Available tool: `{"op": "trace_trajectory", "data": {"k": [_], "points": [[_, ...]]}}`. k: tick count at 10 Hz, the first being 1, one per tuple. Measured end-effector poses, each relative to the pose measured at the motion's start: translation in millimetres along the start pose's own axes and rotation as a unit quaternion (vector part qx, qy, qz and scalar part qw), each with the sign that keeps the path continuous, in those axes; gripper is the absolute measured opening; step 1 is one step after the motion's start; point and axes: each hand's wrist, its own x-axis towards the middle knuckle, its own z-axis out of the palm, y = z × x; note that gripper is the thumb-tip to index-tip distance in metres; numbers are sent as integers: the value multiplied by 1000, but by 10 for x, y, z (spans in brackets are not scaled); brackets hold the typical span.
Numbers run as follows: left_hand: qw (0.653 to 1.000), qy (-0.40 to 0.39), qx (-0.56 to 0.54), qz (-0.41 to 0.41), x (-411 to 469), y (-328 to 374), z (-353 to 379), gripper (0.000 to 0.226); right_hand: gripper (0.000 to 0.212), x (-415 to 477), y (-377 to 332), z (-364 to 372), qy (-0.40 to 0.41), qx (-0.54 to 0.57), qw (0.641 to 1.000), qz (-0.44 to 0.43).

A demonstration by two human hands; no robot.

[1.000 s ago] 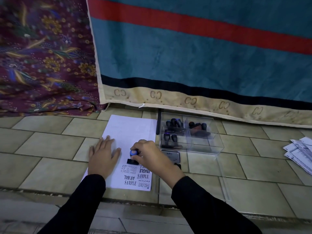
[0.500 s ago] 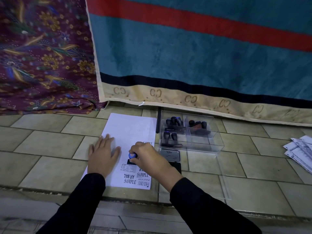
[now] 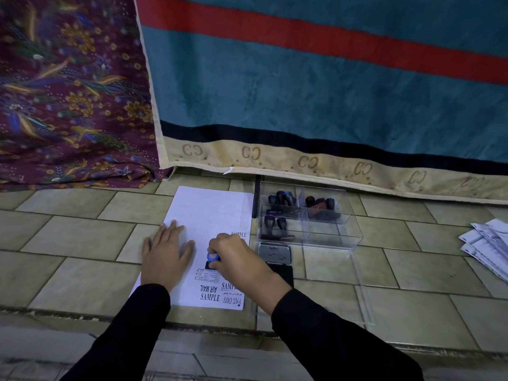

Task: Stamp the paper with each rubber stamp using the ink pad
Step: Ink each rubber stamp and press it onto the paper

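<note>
Right grip (image 3: 236, 259) curls round the blue-topped stamp (image 3: 212, 257), base on the paper (image 3: 209, 215). Left grip (image 3: 165, 254) lies flat, fingers (image 3: 176, 229) straight, across the paper's left edge.

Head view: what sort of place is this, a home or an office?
Probably a home, not an office. The paper lies directly on a tiled surface, likely a floor or step, and a teal blanket and a floral cloth drape behind it.
</note>
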Motion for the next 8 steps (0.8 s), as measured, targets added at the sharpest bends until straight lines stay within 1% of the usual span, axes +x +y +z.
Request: {"op": "trace_trajectory", "data": {"k": [1,2,3,4,5,6,7,8], "points": [[1000,2,1,1,0,-5,11,49,8,-22,58,49,10,16,1000,-1],[1000,3,3,4,4,-19,12,48,14,-48,205,-32,81,89,993,21],[1000,3,9,2,8,6,-7,47,24,-116,522,-438,249,155,953,78],[1000,5,10,2,-1,9,-10,47,27,-225,879,-795,308,111,934,141],[1000,4,10,1,5,0,-4,47,26,-443,1357,-1116,348,74,912,203],[1000,1,15,1,13,0,7,48,31,-534,1600,-1182,319,43,909,267],[1000,-1,14,2,16,-10,17,48,22,-539,1771,-1112,268,36,917,294],[1000,5,9,10,11,-23,23,47,12,-485,1838,-1055,207,-18,930,303]]}}
